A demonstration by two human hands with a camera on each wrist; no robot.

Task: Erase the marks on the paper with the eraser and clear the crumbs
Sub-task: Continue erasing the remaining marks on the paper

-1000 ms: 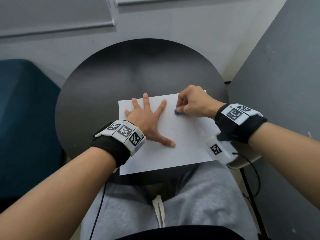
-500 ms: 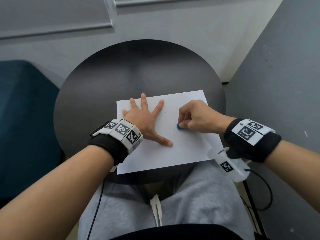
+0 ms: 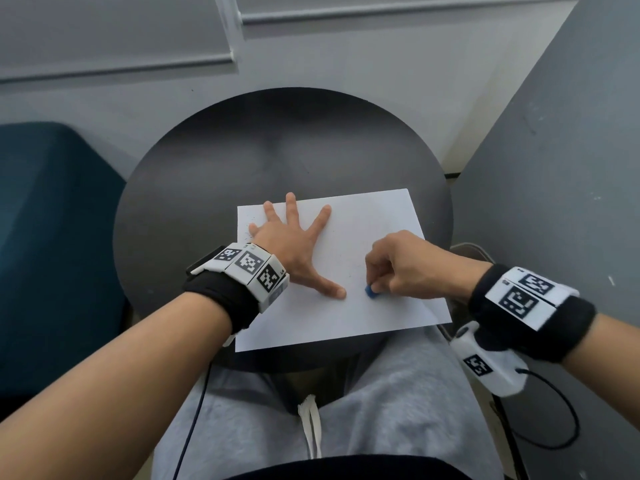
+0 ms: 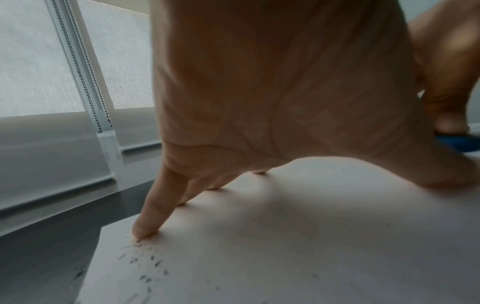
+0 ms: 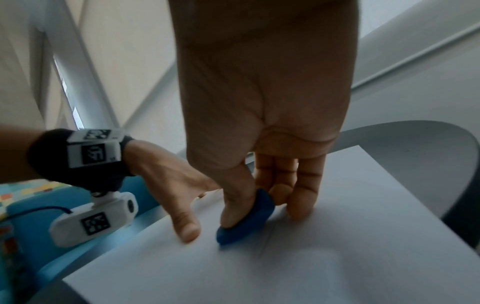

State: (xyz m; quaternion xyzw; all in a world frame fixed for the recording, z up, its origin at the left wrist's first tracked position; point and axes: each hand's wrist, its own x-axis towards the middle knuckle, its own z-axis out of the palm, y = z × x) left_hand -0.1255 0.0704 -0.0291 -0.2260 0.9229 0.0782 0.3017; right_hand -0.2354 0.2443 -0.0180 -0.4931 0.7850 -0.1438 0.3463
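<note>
Ideally the right hand (image 3: 405,265), its grip pinching the blue eraser (image 3: 370,291) on the paper (image 3: 374,216) near-centre, rubs lightly while the splayed, flat left hand (image 3: 294,244) pins the sheet to the desk (image 3: 207,174).

A plain office or study corner: a small round dark counter (image 3: 277,150) sits by a window with grey roller blinds (image 3: 114,32) and bead chain (image 4: 80,67), beside a teal upholstered seat (image 3: 52,237) and grey partition (image 3: 571,168).

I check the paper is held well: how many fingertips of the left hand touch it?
5: the left hand spreads flat on the paper; four fingertips near its far-left corner, the thumb beside the eraser.
</note>
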